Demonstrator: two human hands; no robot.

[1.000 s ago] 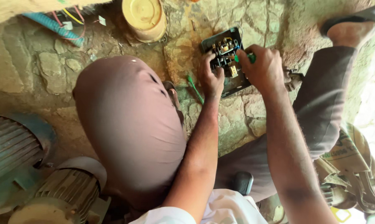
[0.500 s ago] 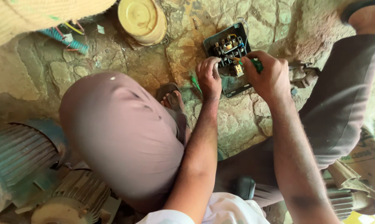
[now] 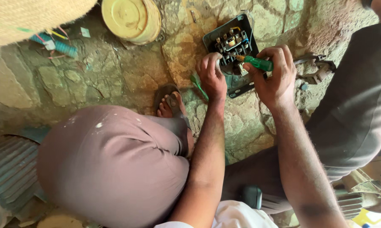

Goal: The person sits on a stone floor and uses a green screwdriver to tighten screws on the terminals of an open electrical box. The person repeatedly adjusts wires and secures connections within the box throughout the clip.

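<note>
A dark open electrical box (image 3: 229,33) with metal terminals and coloured wires lies on the stone floor in front of me. My left hand (image 3: 211,76) rests on its near left edge, fingers curled on a pale part inside it. My right hand (image 3: 272,76) grips a green-handled screwdriver (image 3: 258,63), its tip pointing left into the terminals. Another green-handled tool (image 3: 197,84) lies on the stones just under my left hand.
A round yellow lid (image 3: 131,19) sits on the floor at the top. Loose coloured wires (image 3: 55,44) lie top left beside a woven basket (image 3: 34,17). A grey metal part (image 3: 315,69) lies right of the box. My knees and a sandalled foot (image 3: 170,101) flank the spot.
The view has shifted, so the box and my hands sit a little lower in the frame. Both hands stay at the box; the screwdriver's green handle shows more plainly now.
</note>
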